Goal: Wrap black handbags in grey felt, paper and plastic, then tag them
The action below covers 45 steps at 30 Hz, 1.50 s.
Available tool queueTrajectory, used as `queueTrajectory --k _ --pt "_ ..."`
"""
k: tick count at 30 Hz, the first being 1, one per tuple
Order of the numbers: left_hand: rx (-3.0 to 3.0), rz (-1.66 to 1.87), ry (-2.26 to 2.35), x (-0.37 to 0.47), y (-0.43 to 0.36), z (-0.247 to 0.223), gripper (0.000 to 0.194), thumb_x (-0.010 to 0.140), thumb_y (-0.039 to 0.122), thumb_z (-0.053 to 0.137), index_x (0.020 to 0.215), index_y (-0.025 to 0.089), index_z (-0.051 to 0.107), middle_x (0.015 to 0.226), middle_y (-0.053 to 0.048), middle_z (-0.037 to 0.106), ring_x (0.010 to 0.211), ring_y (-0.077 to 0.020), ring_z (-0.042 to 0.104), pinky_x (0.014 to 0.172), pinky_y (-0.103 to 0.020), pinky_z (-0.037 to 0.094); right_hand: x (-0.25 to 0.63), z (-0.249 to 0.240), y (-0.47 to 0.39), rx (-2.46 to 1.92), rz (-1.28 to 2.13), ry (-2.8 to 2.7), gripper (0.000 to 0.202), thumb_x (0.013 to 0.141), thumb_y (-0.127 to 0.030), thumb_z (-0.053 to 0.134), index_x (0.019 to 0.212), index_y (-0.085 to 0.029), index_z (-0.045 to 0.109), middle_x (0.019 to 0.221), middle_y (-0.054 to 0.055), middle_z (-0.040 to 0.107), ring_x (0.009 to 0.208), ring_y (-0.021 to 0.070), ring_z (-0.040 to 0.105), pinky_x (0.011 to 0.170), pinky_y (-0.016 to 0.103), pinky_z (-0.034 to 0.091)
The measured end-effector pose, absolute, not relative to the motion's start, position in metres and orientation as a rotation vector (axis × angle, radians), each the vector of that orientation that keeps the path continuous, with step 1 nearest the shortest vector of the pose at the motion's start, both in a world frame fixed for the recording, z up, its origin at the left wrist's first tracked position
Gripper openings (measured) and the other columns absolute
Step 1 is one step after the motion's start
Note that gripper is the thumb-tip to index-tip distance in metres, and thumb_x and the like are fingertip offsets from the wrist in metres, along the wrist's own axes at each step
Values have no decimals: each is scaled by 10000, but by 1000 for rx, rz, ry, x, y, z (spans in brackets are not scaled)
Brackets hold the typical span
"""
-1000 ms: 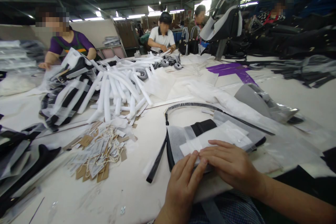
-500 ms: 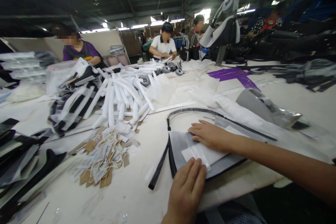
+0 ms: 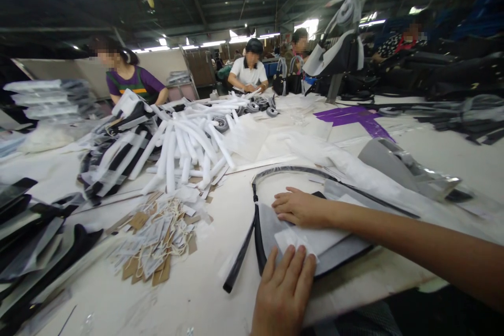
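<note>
A bag wrapped in pale grey sheeting point(image 3: 268, 220) lies flat near the table's front edge, a black strap point(image 3: 242, 254) hanging off its left side and a long handle point(image 3: 291, 169) curving behind it. My right hand point(image 3: 301, 209) rests palm down on the sheeting, fingers spread toward the left. Closer to me, my left hand point(image 3: 285, 283) lies on the front left part, its fingertips touching a small white packet point(image 3: 293, 239). Both hands lie flat.
Left of the bag are tags with strings point(image 3: 157, 241), and behind them white tubes point(image 3: 185, 142). Black pieces point(image 3: 47, 257) fill the far left. Purple strips point(image 3: 350, 115) lie at the back right. Several people sit or stand beyond.
My right hand has shifted slightly left over the sheeting, and my left hand's fingers have spread a little. The person in purple at the back left has straightened up somewhat.
</note>
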<state>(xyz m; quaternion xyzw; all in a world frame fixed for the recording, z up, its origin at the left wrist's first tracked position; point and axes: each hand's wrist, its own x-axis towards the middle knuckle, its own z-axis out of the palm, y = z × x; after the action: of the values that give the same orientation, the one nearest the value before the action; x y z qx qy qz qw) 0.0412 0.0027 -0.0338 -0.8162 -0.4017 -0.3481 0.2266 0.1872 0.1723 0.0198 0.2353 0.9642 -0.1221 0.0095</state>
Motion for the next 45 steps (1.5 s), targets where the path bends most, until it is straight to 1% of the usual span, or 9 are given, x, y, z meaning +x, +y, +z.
queueTrajectory --k 3,7,10,15,18,21,29,36,45 --pt "-2260 -969 -1096 39 2 -37 391 1045 157 341 1231 206 682 1257 9 702 1159 -153 658 1043 -284 494 198 34 159 834 -288 3152 235 995 -223 537 1162 -190 698 1312 128 643 1277 306 544 1114 625 315" --pt "-2281 -1023 -1107 37 2 -40 382 1045 153 348 1261 207 659 1287 6 683 1181 -168 647 932 -290 544 241 50 96 928 -302 3587 253 1014 -209 509 1221 -178 650 1116 102 720 1041 195 668 926 335 541" --pt "-2350 -1014 -1136 36 0 -39 378 1047 157 349 1297 198 630 1324 -4 659 1222 -176 622 944 -307 535 279 36 40 605 -352 3602 239 988 -292 603 1203 -206 662 1009 66 751 936 169 701 852 260 581" --pt "-2477 -982 -1188 34 -3 -38 373 1030 166 416 1375 185 557 1400 -31 603 1294 -205 566 985 -356 525 310 -31 -10 522 42 3383 422 1014 -157 508 1431 -219 522 1417 76 578 1351 237 493 1131 466 444" --pt "-2533 -972 -1200 33 -3 -38 389 1007 172 485 1392 177 537 1401 -54 604 1309 -214 553 997 -370 526 306 -66 -16 698 152 3438 475 1022 -71 403 1446 -263 503 1471 54 524 1431 220 370 1174 507 355" --pt "-2538 -989 -1181 33 -2 -37 391 988 191 535 1378 176 550 1377 -64 625 1293 -215 568 994 -372 534 293 -82 -14 774 172 3549 451 1015 -56 418 1423 -214 526 1402 74 589 1414 207 398 1179 509 334" --pt "-2474 -942 -1167 34 -2 -37 384 968 180 570 1351 194 574 1351 -62 645 1277 -208 584 983 -363 548 265 -73 -18 787 -256 3820 313 999 -97 442 1218 -117 665 1142 130 734 1151 210 657 1024 447 542" --pt "-2452 -919 -1198 32 0 -44 411 968 148 564 1371 228 558 1372 -54 629 1304 -204 562 1006 -361 536 263 -63 -44 809 -371 3823 345 975 -89 413 1181 -126 687 1098 100 751 1120 183 675 1007 346 549" --pt "-2479 -954 -1185 32 2 -44 390 965 153 570 1348 225 576 1360 -49 639 1301 -198 563 998 -362 539 269 -60 -47 866 -656 3738 353 970 -101 431 1232 -159 661 1122 95 746 1131 186 670 1020 349 539"
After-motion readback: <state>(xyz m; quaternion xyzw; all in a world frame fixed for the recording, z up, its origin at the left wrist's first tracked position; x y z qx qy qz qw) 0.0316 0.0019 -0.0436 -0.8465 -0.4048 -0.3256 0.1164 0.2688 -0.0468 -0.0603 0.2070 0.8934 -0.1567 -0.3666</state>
